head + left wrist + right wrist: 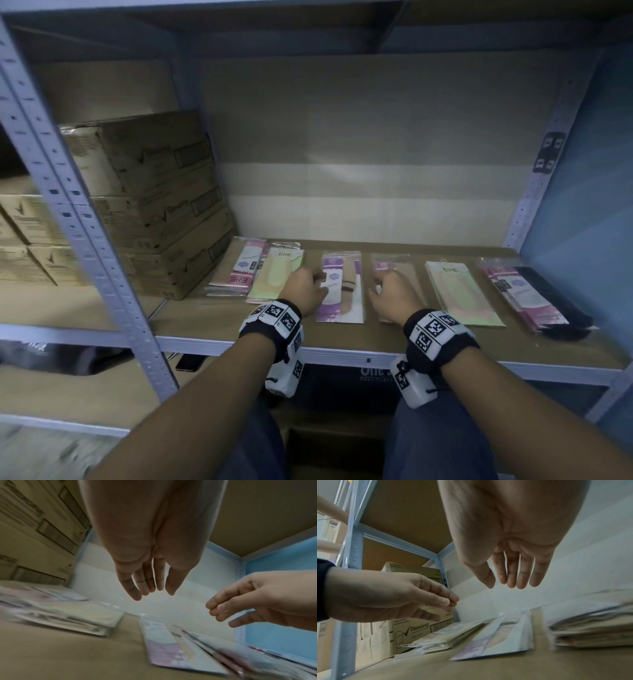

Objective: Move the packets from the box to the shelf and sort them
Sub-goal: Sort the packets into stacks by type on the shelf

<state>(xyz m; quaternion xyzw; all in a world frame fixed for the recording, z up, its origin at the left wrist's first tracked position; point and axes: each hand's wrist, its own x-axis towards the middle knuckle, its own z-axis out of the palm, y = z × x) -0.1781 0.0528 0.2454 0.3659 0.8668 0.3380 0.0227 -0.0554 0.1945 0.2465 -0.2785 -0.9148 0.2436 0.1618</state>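
Several piles of flat sock packets lie in a row on the brown shelf board (pixel 428 341). From the left these are a pink pile (pixel 239 269), a pale green pile (pixel 275 274), a purple packet (pixel 342 298), a pink-topped clear packet (pixel 385 265), a green pile (pixel 462 294) and a pink-and-black pile (pixel 534 294). My left hand (pixel 306 286) hovers between the green pile and the purple packet (pixel 164 642), fingers relaxed and holding nothing (pixel 150 588). My right hand (pixel 388 291) hovers over the clear packet, open and holding nothing (pixel 513 580). The purple packet (pixel 496 646) lies below both hands.
Stacked cardboard cartons (pixel 164 205) fill the shelf's left end, right beside the pink pile. Grey uprights (pixel 85 240) frame the bay, with a blue wall (pixel 582 222) at the right. Below the board are a dark box (pixel 342 380) and a phone (pixel 190 363).
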